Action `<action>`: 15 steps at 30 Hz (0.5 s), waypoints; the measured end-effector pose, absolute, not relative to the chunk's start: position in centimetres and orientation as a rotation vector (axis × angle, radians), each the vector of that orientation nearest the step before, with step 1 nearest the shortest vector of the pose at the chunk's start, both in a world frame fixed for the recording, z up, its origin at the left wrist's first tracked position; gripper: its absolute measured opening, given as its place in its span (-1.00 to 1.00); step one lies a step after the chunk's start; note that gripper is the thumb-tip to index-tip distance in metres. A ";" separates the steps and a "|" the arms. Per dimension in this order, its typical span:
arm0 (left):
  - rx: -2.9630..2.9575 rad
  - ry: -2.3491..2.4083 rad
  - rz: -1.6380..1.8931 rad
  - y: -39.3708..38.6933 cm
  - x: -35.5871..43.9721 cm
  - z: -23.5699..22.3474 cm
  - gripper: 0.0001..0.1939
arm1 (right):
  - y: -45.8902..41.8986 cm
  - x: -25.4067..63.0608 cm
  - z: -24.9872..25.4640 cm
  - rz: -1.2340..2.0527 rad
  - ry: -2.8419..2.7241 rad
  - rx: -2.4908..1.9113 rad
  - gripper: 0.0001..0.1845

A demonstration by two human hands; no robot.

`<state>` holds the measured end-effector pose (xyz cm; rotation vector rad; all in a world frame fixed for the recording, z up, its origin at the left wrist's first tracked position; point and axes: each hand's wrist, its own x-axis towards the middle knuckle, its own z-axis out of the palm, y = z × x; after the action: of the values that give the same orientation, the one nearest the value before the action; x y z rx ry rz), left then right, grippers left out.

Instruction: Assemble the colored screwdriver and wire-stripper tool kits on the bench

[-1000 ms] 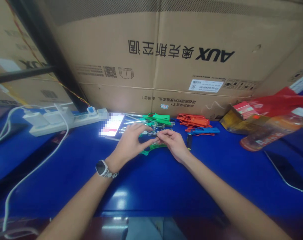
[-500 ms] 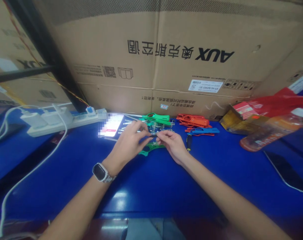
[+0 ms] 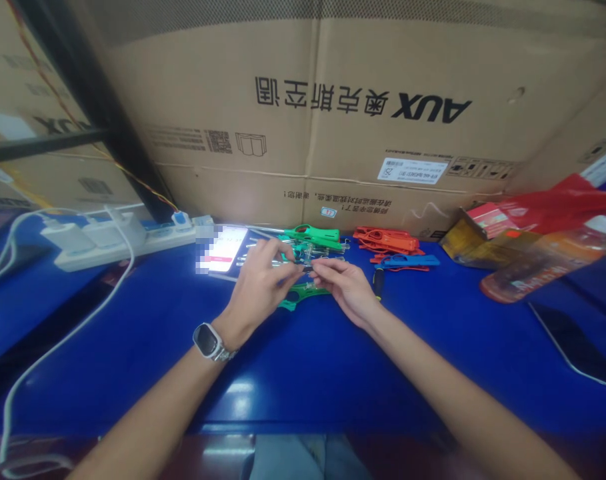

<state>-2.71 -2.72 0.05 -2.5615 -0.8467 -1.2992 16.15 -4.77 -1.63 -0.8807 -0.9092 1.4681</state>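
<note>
My left hand (image 3: pixel 265 273) and my right hand (image 3: pixel 345 287) meet over the table, each closed in a pinch. Between their fingertips is a small dark part (image 3: pixel 307 269), too small to name more exactly. Just under them lies a green casing half (image 3: pixel 305 292), shaped like that of a long-necked lighter and partly covered by my fingers. Behind the hands, more green casings (image 3: pixel 315 235) lie beside a heap of small clear and metal parts (image 3: pixel 307 252), which my left hand partly hides.
Red casings (image 3: pixel 385 240), a blue casing (image 3: pixel 413 261) and a black-and-yellow screwdriver handle (image 3: pixel 379 283) lie right. A lit phone (image 3: pixel 225 250) and power strip (image 3: pixel 127 239) are left. A bottle (image 3: pixel 543 263), dark phone (image 3: pixel 573 340) and large carton (image 3: pixel 307 133) border the blue table (image 3: pixel 303 373).
Both hands stay together at the small dark part, with only slight shifts of the fingers. My left wrist has moved slightly to the right.
</note>
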 end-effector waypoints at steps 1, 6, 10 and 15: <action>-2.558 -0.851 -1.282 -2.8 -2.7 0.1 -0.89 | -4.8 16.2 -1.6 1.476 -0.913 -0.885 -0.68; -2.566 -0.869 -1.230 -2.8 -2.9 0.3 -0.88 | -4.5 16.6 -1.8 1.471 -1.014 -0.924 -0.67; -2.653 -0.859 -1.107 -2.4 -3.4 0.5 -0.87 | -4.3 17.4 -1.7 1.284 -1.244 -0.982 -0.65; -2.765 -0.840 -1.010 -2.0 -3.9 0.2 -0.87 | -4.6 18.5 -1.3 0.900 -1.707 -1.096 -0.79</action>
<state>-3.86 -1.97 0.22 -2.7646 -0.8404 -1.0101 18.51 -4.65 -1.31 -1.0956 -1.7065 0.9001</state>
